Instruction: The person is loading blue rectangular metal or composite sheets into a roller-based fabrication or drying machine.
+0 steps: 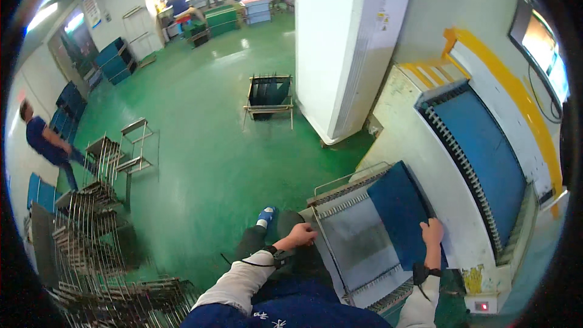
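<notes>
My right hand (432, 232) is closed on the right edge of a dark blue flat panel (396, 209), which stands tilted in a slotted metal rack (343, 191) in front of me. Toothed bars run along the rack's far and near sides. Beside the panel, a pale grey sheet-like surface (355, 237) shows inside the rack. My left hand (296, 237) is at the rack's left side, close to its metal rod, with the fingers curled. Whether anything is between those fingers is hidden.
To the right, a white machine (401, 106) carries a blue panel (480, 152) between toothed edges, below a screen (540, 42). A tall white cabinet (340, 42) stands ahead. Stacked metal racks (91, 218) and a person (48, 143) are left; a loaded rack (268, 97) stands farther off.
</notes>
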The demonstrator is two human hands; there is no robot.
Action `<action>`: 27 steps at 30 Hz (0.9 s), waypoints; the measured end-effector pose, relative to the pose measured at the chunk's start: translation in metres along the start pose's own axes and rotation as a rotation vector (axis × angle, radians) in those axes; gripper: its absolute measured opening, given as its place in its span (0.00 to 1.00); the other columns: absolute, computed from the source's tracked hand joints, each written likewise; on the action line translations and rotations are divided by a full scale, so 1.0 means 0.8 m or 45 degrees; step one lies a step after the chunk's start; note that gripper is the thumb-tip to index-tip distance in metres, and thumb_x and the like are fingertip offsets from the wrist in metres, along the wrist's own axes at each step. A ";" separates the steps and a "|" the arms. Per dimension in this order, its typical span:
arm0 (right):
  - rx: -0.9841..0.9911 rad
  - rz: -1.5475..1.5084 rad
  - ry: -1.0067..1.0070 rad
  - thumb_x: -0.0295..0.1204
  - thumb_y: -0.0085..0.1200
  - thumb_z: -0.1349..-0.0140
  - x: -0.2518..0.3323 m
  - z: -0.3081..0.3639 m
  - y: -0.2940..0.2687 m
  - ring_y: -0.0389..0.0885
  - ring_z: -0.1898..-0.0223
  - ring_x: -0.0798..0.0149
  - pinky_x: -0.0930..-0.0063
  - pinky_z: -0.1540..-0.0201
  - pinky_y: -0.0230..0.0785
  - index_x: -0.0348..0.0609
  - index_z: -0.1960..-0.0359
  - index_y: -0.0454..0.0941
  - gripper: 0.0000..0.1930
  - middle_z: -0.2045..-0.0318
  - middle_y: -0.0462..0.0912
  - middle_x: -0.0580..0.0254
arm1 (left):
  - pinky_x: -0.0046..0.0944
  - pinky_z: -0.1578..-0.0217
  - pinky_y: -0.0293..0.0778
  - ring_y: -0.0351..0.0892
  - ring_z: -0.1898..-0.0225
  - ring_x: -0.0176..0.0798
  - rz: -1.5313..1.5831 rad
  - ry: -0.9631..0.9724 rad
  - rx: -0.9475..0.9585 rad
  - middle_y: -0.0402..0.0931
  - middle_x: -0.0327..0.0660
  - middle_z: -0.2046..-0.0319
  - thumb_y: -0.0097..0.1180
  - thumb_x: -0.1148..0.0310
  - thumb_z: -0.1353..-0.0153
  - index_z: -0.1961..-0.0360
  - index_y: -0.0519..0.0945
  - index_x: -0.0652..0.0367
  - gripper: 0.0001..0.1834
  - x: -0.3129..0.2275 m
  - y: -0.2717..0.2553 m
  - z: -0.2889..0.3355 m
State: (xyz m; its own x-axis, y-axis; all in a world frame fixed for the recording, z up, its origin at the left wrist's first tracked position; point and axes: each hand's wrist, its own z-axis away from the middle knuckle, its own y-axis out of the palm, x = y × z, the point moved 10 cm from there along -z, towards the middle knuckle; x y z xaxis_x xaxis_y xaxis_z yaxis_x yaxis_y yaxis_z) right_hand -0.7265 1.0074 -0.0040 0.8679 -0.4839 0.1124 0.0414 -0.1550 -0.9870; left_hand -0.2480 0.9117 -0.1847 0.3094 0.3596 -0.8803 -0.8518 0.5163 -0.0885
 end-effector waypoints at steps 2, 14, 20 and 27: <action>0.050 0.023 -0.009 0.39 0.62 0.49 0.000 -0.003 0.007 0.78 0.61 0.41 0.50 0.58 0.70 0.36 0.70 0.79 0.16 0.67 0.79 0.46 | 0.35 0.78 0.76 0.79 0.79 0.34 0.069 0.002 0.136 0.78 0.40 0.79 0.61 0.66 0.45 0.72 0.78 0.65 0.11 0.005 0.018 0.000; -0.088 0.164 0.142 0.44 0.61 0.46 -0.003 0.006 0.002 0.78 0.54 0.44 0.54 0.52 0.70 0.36 0.64 0.81 0.20 0.58 0.81 0.44 | 0.34 0.77 0.76 0.80 0.78 0.34 0.285 -0.035 0.057 0.78 0.40 0.77 0.59 0.65 0.41 0.69 0.78 0.63 0.11 0.014 0.003 -0.004; -0.055 0.071 0.170 0.42 0.60 0.46 0.016 0.008 -0.003 0.77 0.58 0.44 0.54 0.55 0.68 0.33 0.64 0.79 0.20 0.64 0.79 0.43 | 0.35 0.78 0.77 0.80 0.79 0.35 0.238 0.012 0.014 0.78 0.41 0.77 0.59 0.66 0.41 0.68 0.77 0.65 0.11 0.018 -0.009 -0.002; -0.353 0.142 0.040 0.41 0.59 0.45 -0.031 0.002 0.031 0.76 0.59 0.42 0.54 0.55 0.68 0.33 0.64 0.79 0.20 0.63 0.79 0.43 | 0.35 0.79 0.77 0.80 0.80 0.36 0.291 0.021 0.059 0.78 0.41 0.78 0.57 0.66 0.40 0.70 0.76 0.63 0.10 0.024 0.003 -0.011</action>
State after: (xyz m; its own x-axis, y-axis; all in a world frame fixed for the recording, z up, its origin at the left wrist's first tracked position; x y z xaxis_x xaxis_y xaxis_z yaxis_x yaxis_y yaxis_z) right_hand -0.7463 1.0167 -0.0312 0.8437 -0.5367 0.0131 -0.1937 -0.3271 -0.9249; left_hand -0.2477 0.9129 -0.2060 0.1035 0.4585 -0.8826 -0.8786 0.4581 0.1350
